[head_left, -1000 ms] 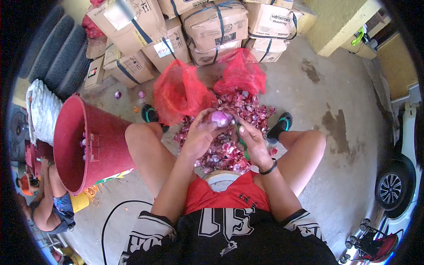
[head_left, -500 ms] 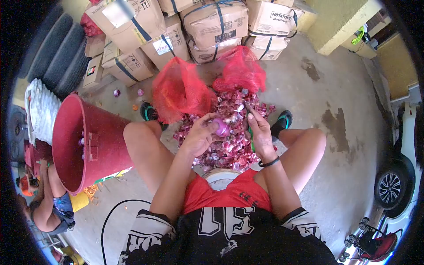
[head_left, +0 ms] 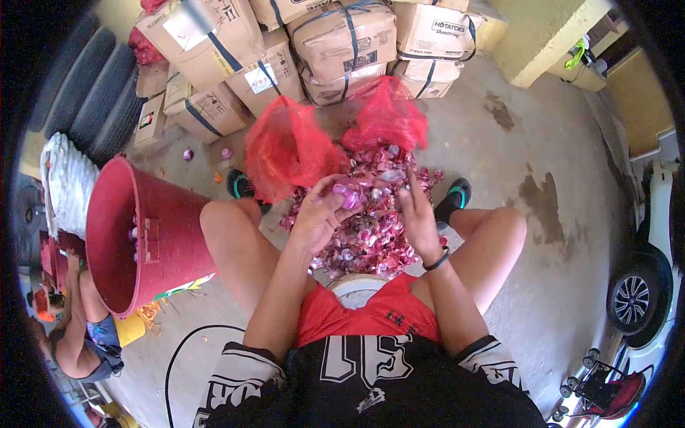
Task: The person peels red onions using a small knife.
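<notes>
My left hand (head_left: 318, 220) is closed around a purple-red onion (head_left: 348, 194), its fingertips and thumb on the onion's sides. Just to the right, my right hand (head_left: 419, 222) is partly smeared by motion and sits apart from the onion. It grips what looks like a small knife (head_left: 412, 175), whose dark narrow end points up past the fingers; the handle is hidden now. Below both hands lies a heap of onion skins (head_left: 367, 239) between my legs. Two red mesh sacks, one standing open (head_left: 289, 146) and one slumped (head_left: 387, 118), rest at the heap's far side.
A large red tub (head_left: 178, 228) with onions inside stands tilted by my left knee. Strapped cartons (head_left: 342, 43) are stacked ahead, with tires (head_left: 89, 85) at far left. Another person (head_left: 78, 342) sits beyond the tub. A car wheel (head_left: 631, 296) and stroller (head_left: 606, 392) are at right.
My left hand has shifted the onion slightly left and up. My right hand has turned and lifted a little, and the green handle seen beneath it before is hidden.
</notes>
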`<state>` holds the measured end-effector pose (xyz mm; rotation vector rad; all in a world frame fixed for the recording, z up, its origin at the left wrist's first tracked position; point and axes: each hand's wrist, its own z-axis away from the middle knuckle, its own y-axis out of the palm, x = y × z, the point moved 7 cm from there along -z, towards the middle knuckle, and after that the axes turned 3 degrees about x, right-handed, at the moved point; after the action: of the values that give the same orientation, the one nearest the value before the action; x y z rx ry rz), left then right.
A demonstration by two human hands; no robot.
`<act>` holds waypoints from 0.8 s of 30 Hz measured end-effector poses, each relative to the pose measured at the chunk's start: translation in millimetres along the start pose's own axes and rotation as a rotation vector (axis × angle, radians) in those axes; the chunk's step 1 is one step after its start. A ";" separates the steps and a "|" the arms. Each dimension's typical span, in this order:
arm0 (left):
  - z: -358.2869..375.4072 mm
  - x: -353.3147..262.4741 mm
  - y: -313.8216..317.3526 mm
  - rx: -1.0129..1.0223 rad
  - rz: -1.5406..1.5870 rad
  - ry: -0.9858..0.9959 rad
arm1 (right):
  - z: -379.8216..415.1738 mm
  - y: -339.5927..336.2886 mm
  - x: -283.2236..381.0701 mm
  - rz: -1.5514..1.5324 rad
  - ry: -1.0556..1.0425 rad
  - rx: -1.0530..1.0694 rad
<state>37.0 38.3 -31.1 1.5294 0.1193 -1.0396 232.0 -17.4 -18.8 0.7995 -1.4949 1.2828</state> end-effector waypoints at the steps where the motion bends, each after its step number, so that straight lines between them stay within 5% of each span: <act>1: -0.4 -1.8 0.0 -0.007 0.001 0.016 | 4.3 7.9 6.3 0.047 -0.086 0.049; 5: 2.1 -0.4 -0.9 -0.094 -0.039 0.020 | 24.1 34.9 42.5 0.090 -0.172 0.262; 9: 3.1 4.9 -7.5 -0.100 -0.121 0.010 | 23.3 38.6 68.7 0.187 -0.425 0.202; 14: -1.8 2.5 -10.7 -0.077 -0.096 -0.040 | 11.9 27.3 9.6 0.161 -0.226 0.191; 24: 3.5 -4.2 5.7 -0.034 -0.044 0.017 | 27.4 27.0 22.9 -0.279 -0.006 0.367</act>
<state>36.1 35.8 -23.6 1.5106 0.1827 -1.0549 193.2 -35.4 -5.3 1.2055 -1.1157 1.3554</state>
